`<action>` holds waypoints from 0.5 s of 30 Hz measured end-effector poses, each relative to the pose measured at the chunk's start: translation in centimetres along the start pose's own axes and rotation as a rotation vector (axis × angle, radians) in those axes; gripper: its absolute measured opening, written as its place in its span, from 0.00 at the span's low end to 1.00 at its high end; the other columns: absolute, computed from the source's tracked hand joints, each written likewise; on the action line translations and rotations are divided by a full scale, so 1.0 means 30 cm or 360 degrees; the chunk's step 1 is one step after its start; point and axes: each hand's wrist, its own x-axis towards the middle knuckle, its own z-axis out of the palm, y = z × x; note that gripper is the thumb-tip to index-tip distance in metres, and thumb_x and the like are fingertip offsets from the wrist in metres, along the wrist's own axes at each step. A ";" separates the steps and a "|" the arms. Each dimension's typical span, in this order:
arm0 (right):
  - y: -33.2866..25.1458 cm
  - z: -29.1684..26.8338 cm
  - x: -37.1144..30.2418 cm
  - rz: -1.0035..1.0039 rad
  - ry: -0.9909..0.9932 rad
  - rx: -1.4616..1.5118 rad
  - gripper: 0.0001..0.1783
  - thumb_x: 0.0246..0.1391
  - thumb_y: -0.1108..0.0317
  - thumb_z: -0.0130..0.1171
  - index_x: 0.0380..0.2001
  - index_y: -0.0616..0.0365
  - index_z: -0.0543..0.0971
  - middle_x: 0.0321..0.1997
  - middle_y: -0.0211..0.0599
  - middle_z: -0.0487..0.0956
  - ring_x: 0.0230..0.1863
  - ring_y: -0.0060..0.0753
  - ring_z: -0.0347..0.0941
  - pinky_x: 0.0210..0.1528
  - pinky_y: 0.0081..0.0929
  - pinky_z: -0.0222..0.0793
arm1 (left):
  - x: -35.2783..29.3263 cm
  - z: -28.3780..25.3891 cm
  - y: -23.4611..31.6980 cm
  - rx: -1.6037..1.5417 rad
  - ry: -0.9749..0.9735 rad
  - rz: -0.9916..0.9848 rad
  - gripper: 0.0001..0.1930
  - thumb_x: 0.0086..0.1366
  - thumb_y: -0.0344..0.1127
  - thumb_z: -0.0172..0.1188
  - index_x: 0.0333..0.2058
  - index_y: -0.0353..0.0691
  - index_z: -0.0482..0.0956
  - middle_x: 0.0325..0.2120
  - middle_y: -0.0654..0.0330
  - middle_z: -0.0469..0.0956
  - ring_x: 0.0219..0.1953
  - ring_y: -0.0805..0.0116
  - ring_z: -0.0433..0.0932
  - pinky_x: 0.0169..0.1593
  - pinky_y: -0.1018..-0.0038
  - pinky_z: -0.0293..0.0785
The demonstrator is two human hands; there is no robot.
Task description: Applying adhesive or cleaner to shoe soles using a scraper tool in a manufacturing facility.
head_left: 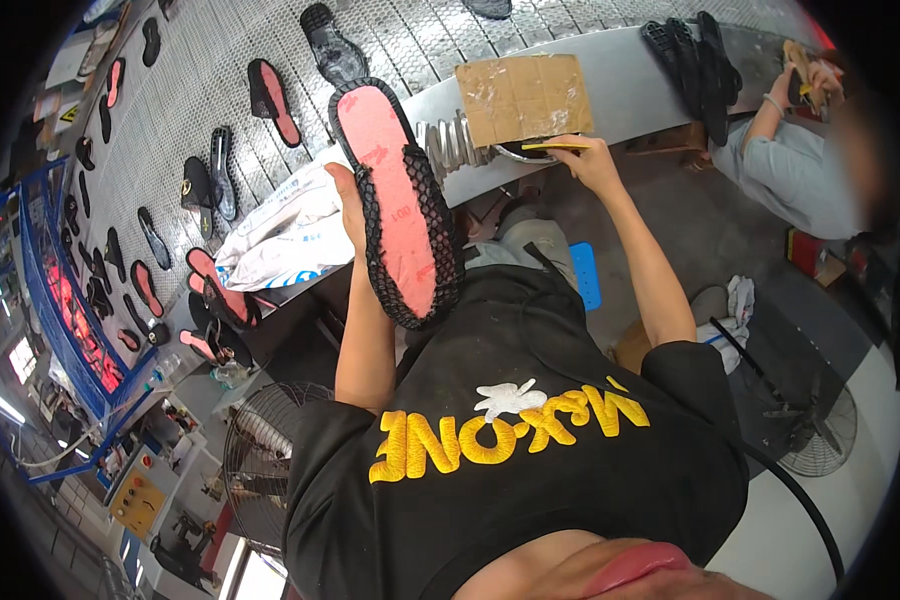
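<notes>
left hand [346, 205] grips pink-faced black sandal [402, 205] up by the desk [620, 95] edge | right hand [594, 162] pinches yellow stick [556, 146] at dark container [514, 153] under cardboard [525, 95] | looks like dipping tbh | next move probably needs sandal steady

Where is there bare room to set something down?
Bare ledge shows between the cardboard and the black footwear at right. The mesh belt is open between the cardboard and the black sole. Crowded: the belt's left part, strewn with slippers, and around the white cloth.
</notes>
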 end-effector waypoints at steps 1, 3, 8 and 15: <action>-0.001 0.011 0.008 -0.0036 0.0019 -0.0059 0.08 0.50 0.70 0.61 0.35 0.60 0.82 0.19 0.29 0.76 0.14 0.16 0.64 0.17 0.19 0.60 | 0.002 -0.011 -0.004 -0.0054 -0.0063 -0.0028 0.40 0.60 0.71 0.39 0.51 0.37 0.67 0.37 0.59 0.75 0.35 0.67 0.75 0.37 0.72 0.75; -0.006 0.027 0.014 -0.0073 0.0028 -0.0116 0.08 0.49 0.69 0.61 0.34 0.59 0.82 0.20 0.34 0.77 0.14 0.20 0.67 0.18 0.22 0.62 | 0.003 -0.024 -0.014 -0.0088 -0.0105 -0.0045 0.40 0.60 0.71 0.39 0.52 0.36 0.66 0.37 0.57 0.75 0.35 0.65 0.76 0.38 0.71 0.75; 0.022 0.035 0.028 0.0209 0.0018 -0.0010 0.12 0.49 0.66 0.62 0.32 0.66 0.81 0.11 0.27 0.70 0.11 0.14 0.62 0.14 0.18 0.56 | 0.001 -0.039 -0.012 -0.0080 -0.0062 -0.0059 0.40 0.61 0.70 0.38 0.52 0.36 0.66 0.37 0.56 0.75 0.35 0.65 0.76 0.38 0.71 0.75; 0.044 0.046 0.057 0.0311 -0.0055 0.0093 0.12 0.49 0.64 0.63 0.23 0.64 0.80 0.10 0.26 0.70 0.10 0.15 0.63 0.13 0.18 0.56 | -0.007 -0.047 -0.002 -0.0101 -0.0065 0.0011 0.38 0.62 0.68 0.39 0.52 0.36 0.66 0.38 0.57 0.75 0.35 0.66 0.76 0.38 0.72 0.75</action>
